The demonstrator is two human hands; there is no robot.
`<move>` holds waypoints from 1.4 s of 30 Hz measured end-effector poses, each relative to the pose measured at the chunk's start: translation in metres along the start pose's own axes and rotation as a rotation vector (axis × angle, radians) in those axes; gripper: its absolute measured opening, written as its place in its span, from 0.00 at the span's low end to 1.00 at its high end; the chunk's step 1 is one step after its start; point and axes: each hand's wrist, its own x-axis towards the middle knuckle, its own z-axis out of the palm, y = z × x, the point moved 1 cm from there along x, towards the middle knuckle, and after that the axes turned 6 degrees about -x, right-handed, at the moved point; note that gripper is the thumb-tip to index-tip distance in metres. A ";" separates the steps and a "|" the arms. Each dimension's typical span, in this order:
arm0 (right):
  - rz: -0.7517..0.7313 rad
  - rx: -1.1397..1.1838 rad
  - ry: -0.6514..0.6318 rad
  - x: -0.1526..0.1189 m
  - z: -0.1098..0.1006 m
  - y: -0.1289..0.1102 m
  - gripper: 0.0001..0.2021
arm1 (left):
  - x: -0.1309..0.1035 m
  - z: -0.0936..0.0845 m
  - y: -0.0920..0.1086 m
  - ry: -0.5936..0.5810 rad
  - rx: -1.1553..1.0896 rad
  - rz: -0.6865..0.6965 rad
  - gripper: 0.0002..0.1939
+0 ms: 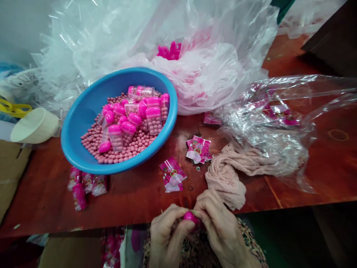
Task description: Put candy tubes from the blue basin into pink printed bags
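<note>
A pink-capped jar [190, 216] is pinched between the left hand [169, 230] and the right hand [217, 225] at the near edge of the bench [131, 203]; its body, mostly hidden, may be clear plastic. Just beyond lie printed pink sleeves [172, 175], with a crumpled cloth [227, 182] to the right. Farther left, a blue basin [74, 123] holds pink beads [134, 149] and filled jars [154, 120].
</note>
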 end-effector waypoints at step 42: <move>0.132 0.348 -0.151 0.014 -0.036 -0.001 0.05 | 0.011 0.012 0.001 -0.056 -0.531 -0.211 0.08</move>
